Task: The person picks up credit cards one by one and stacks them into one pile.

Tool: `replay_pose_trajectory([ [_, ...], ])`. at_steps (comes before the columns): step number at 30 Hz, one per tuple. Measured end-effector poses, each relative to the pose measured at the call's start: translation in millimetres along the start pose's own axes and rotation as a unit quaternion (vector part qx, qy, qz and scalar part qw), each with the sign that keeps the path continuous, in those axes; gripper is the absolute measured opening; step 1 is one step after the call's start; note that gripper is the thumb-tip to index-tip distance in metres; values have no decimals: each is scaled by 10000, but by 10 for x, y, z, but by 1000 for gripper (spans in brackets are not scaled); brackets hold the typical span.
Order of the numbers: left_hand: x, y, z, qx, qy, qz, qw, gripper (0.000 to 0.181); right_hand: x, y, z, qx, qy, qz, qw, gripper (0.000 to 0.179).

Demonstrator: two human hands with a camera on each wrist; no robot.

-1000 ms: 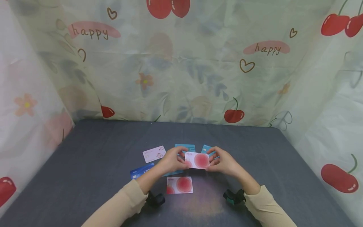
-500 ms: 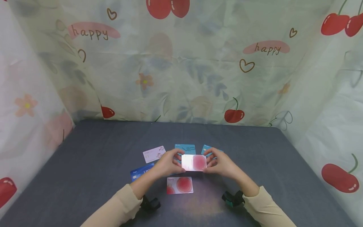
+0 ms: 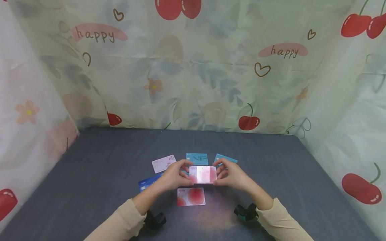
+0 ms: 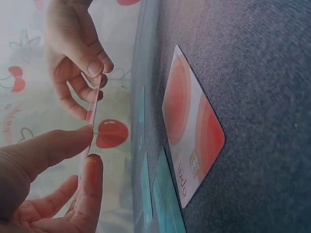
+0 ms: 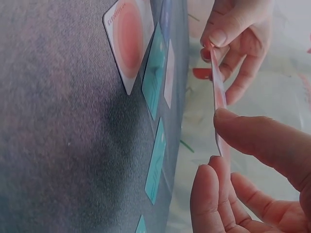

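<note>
Above the table, both hands hold a white bank card [image 3: 203, 174] with pink-red circles, one at each short end. My left hand [image 3: 175, 174] pinches its left end between thumb and fingers. At the opposite end, my right hand [image 3: 232, 172] pinches it the same way. A bright glare covers the middle of its face in the head view; both wrist views show it edge-on. Below it on the table lies a matching red-circle card [image 3: 191, 196], with a chip visible in the left wrist view.
Around the hands lie a teal VIP card [image 3: 196, 158], another teal card [image 3: 227, 157], a pale pink card [image 3: 163, 163] and a blue card [image 3: 147, 183]. A further teal card [image 5: 154, 73] is mostly hidden by the left hand in the head view. Patterned cloth [image 3: 193, 73] encloses the dark table [image 3: 271, 167].
Both hands have moved the held card left and slightly nearer the person. Glare has spread over its face. The VIP card behind is more exposed; the cards on the table have stayed put.
</note>
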State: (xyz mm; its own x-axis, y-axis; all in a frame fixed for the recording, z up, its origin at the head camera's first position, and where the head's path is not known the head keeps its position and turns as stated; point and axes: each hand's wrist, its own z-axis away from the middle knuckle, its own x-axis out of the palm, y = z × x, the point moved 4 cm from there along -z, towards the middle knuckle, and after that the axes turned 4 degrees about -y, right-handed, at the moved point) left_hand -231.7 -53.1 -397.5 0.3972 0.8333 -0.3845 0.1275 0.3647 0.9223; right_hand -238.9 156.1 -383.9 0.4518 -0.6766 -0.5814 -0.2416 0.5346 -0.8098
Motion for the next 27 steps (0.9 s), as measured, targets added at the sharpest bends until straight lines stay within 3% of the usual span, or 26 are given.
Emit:
replay_pose_trajectory([
  [12, -53, -20, 85, 91, -87, -22, 9999, 57, 80, -8, -37, 52, -90, 34, 9999, 51],
  [17, -66, -34, 103, -78, -65, -79, 9999, 56, 108, -19, -39, 34, -89, 78, 9999, 51],
  [27, -83, -68, 157, -106, -142, -63, 9998, 56, 159, -26, -44, -79, -122, 101, 9998, 52],
])
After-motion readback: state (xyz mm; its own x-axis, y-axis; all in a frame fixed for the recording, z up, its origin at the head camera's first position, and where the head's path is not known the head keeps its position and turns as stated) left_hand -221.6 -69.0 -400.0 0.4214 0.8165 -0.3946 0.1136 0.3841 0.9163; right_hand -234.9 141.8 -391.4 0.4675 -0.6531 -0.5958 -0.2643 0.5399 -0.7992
